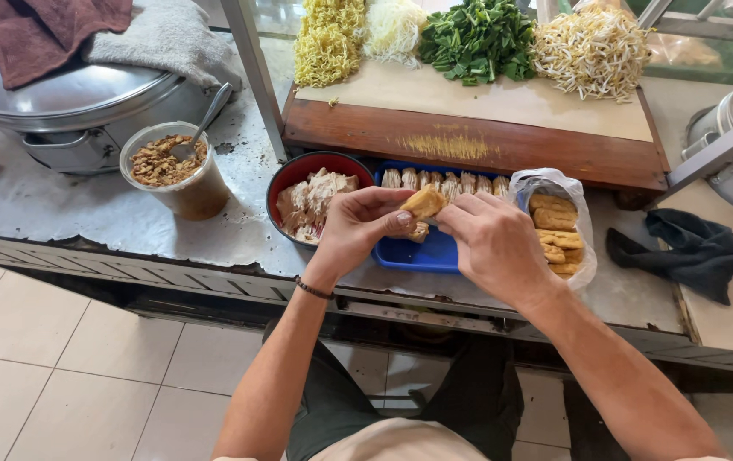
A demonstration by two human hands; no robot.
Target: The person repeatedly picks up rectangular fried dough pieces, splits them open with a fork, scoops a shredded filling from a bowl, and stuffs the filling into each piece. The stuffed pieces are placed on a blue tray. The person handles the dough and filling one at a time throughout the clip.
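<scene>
Steel counter point(84, 213) bore a blue tray point(422, 252), left of a plastic bag point(584, 248) of fried tofu. Over the tray, left hand point(358, 226) and right hand point(490, 243) pinched one tofu piece point(424, 203) between fingertips, so crumbs would likely fall inside.

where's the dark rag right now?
In the head view the dark rag lies on the counter at the far right, just right of the plastic bag of fried tofu and below the wooden board's right end.
</scene>
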